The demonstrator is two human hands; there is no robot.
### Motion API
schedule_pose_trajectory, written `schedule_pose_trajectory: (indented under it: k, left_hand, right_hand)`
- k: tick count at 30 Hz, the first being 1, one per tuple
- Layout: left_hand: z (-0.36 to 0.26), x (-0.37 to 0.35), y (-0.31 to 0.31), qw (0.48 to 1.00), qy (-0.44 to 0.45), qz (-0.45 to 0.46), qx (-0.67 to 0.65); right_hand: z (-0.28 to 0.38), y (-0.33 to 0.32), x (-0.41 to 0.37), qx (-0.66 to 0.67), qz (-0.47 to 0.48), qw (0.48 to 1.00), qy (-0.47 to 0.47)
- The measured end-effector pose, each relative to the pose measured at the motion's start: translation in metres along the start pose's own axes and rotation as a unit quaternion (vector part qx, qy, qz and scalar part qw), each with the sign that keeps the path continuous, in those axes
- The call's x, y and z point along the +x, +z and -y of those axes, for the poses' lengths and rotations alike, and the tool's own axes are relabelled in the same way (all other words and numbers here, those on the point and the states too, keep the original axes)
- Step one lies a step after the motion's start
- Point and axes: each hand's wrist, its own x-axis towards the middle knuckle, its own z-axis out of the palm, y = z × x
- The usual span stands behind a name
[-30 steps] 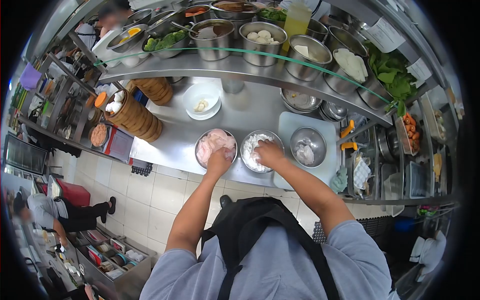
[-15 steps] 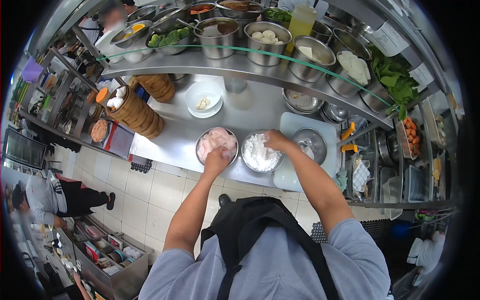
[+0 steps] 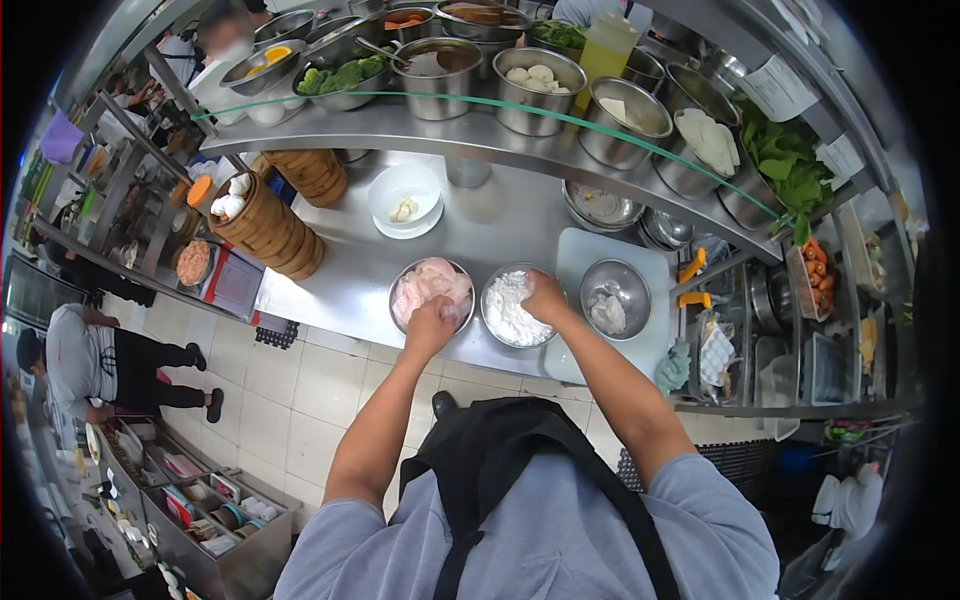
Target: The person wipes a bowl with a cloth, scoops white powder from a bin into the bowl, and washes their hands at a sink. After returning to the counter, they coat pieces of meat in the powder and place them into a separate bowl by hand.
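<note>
My left hand (image 3: 433, 323) reaches into a metal bowl of pale pink raw meat slices (image 3: 437, 284), its fingers curled down on the slices at the near side. My right hand (image 3: 543, 298) is in the neighbouring metal bowl of white powder (image 3: 513, 315), at its right side. Its fingers are bent together at the powder, and what they hold is hidden. Right of that stands a third metal bowl (image 3: 632, 290), with a few whitish coated pieces (image 3: 607, 311) in the bottom. It rests on a white cutting board (image 3: 655, 262).
A white bowl with pale pieces (image 3: 404, 187) stands farther back. Stacked bamboo steamers (image 3: 275, 240) are at the left. A steel shelf (image 3: 400, 135) with several filled pots crosses above the counter. Yellow-orange handles (image 3: 693, 299) lie at the right. A co-worker (image 3: 85, 350) stands at far left.
My right hand has shifted slightly within the powder bowl, and its forearm now leaves the third bowl's contents more visible. My left hand stays at the meat. The co-worker at left has changed stance.
</note>
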Motion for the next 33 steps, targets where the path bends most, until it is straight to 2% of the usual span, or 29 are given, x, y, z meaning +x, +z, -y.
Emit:
schedule_pose_trajectory:
  k: [3,6,8,10,11,13,17,19,20,21,23,25,26,27,29,31,32,33]
  left_hand:
    - [-0.001,-0.001,-0.007,1.0,-0.008,0.0,-0.009]
    - [0.006,-0.001,-0.009,0.999,0.003,-0.025,-0.022]
    - [0.006,0.0,-0.013,0.998,0.033,-0.04,-0.041]
    - [0.007,0.001,-0.02,0.997,0.029,-0.055,-0.041]
    - [0.008,0.001,-0.023,0.997,0.02,-0.04,-0.057]
    - [0.003,0.002,-0.031,0.994,-0.009,-0.02,-0.108]
    - [0.003,0.006,-0.043,0.99,0.002,-0.059,-0.13]
    - [0.032,0.014,-0.033,0.99,0.013,-0.054,-0.133]
    - [0.041,0.022,-0.025,0.989,0.025,-0.058,-0.137]
    - [0.036,0.025,-0.029,0.986,0.027,-0.025,-0.161]
    - [0.006,0.019,-0.03,0.981,0.034,0.042,-0.188]
    - [-0.024,0.02,-0.03,0.977,0.14,0.046,-0.156]
    - [-0.029,0.023,-0.02,0.976,0.143,0.057,-0.157]
    - [-0.038,0.027,-0.007,0.972,0.19,0.072,-0.121]
    - [-0.06,0.032,0.016,0.958,0.273,0.074,-0.047]
    - [-0.066,0.039,0.046,0.952,0.3,0.059,0.005]
    - [-0.065,0.042,0.062,0.942,0.327,0.047,0.059]
    - [-0.062,0.042,0.078,0.943,0.325,0.044,0.064]
  right_hand:
    - [0.002,-0.009,-0.002,-0.018,0.055,0.998,-0.022]
    - [-0.016,0.014,0.0,-0.026,0.052,0.998,-0.024]
    - [-0.003,0.008,-0.011,-0.051,0.02,0.998,-0.019]
    - [-0.006,0.017,-0.002,-0.111,0.074,0.989,0.062]
    - [-0.006,0.017,-0.004,-0.111,0.074,0.99,0.055]
    - [-0.006,0.012,-0.004,-0.065,0.041,0.996,0.039]
    - [-0.005,0.012,-0.006,0.004,0.053,0.997,0.056]
    - [-0.014,0.015,-0.003,0.049,0.026,0.997,0.046]
    - [-0.025,0.022,-0.003,0.111,-0.011,0.993,0.044]
    - [-0.032,0.027,-0.004,0.171,-0.053,0.983,0.044]
    - [0.003,-0.02,-0.021,0.268,-0.052,0.96,0.061]
    - [-0.025,-0.043,-0.023,0.29,-0.054,0.951,0.09]
    - [-0.032,-0.049,-0.026,0.316,-0.037,0.943,0.096]
    - [-0.039,-0.06,-0.029,0.317,-0.041,0.942,0.099]
    - [-0.055,-0.093,-0.041,0.33,-0.094,0.929,0.135]
    - [-0.14,-0.08,-0.034,0.209,-0.173,0.954,0.129]
    - [-0.149,-0.089,-0.04,0.211,-0.17,0.954,0.126]
    - [-0.152,-0.097,-0.049,0.11,-0.192,0.965,0.143]
